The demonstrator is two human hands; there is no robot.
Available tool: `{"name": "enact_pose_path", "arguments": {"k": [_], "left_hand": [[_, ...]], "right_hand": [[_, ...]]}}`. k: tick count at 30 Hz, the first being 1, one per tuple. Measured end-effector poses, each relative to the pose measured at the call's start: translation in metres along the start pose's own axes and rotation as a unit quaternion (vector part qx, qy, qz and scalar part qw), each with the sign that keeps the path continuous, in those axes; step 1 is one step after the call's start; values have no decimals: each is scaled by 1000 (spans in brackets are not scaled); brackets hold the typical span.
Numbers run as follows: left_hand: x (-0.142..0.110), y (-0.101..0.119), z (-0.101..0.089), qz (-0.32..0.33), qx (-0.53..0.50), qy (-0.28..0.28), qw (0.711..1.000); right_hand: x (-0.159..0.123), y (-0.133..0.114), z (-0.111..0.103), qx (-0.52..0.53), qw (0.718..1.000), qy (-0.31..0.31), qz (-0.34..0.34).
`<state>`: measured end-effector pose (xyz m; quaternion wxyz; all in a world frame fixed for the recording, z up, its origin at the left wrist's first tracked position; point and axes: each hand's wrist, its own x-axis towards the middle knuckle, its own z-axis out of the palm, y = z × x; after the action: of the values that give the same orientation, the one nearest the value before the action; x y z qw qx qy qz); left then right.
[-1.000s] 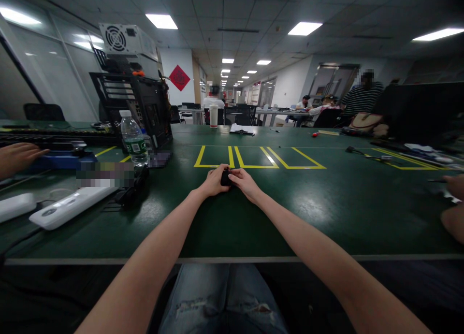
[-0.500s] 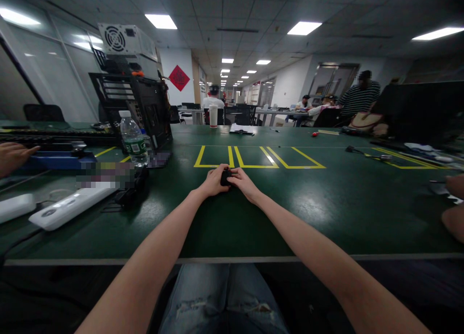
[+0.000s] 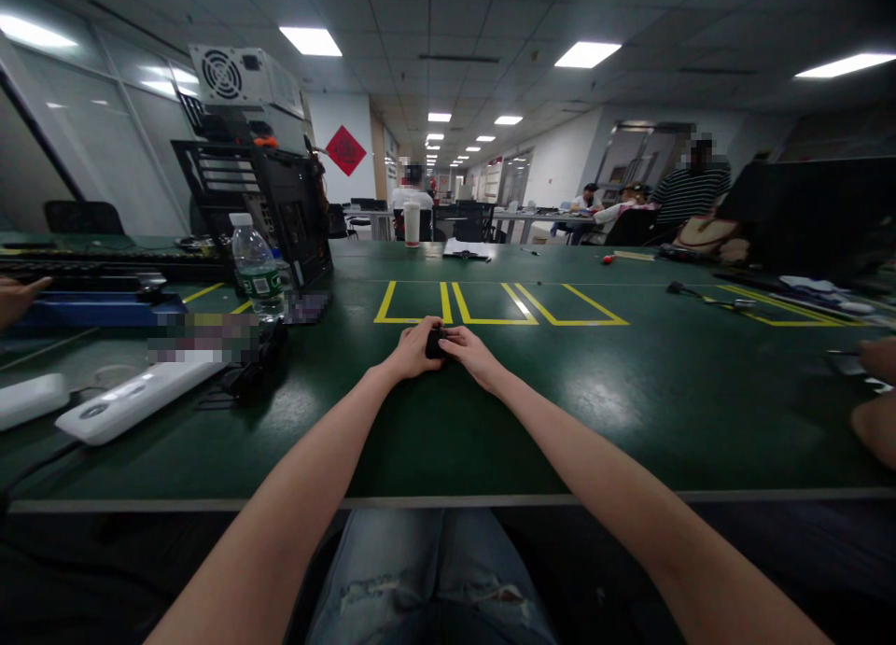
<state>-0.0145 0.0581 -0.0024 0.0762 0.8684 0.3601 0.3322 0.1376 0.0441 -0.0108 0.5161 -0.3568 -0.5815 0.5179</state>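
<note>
Between my two hands is a small black object (image 3: 435, 343), too dark and small to name. My left hand (image 3: 414, 352) wraps round its left side, with the fingers over the far edge. From the right, my right hand (image 3: 470, 351) pinches the same object with thumb and fingertips. Both hands are low over the green tabletop (image 3: 448, 421), just in front of the yellow tape outlines (image 3: 494, 321). Much of the object is hidden by my fingers.
At left stand a white power strip (image 3: 140, 400), a water bottle (image 3: 258, 272) and an open computer case (image 3: 294, 206). A white cup (image 3: 413, 225) and a clipboard (image 3: 468, 249) lie farther back. Other people's hands show at the left (image 3: 18, 300) and right (image 3: 878, 412) edges.
My hands and the black object stay almost in the same place. The other person's hand at the left edge has drawn farther out of view.
</note>
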Motion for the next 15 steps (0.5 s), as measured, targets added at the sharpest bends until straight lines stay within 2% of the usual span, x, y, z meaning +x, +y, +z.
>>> {"name": "enact_pose_path", "arguments": {"k": [6, 15], "left_hand": [[1, -2, 2, -3, 4, 1, 1000], [0, 1, 0, -4, 2, -4, 1000]], "right_hand": [[-5, -4, 3, 3, 1000, 2, -11], [2, 1, 1, -1, 1000, 22, 15]]}}
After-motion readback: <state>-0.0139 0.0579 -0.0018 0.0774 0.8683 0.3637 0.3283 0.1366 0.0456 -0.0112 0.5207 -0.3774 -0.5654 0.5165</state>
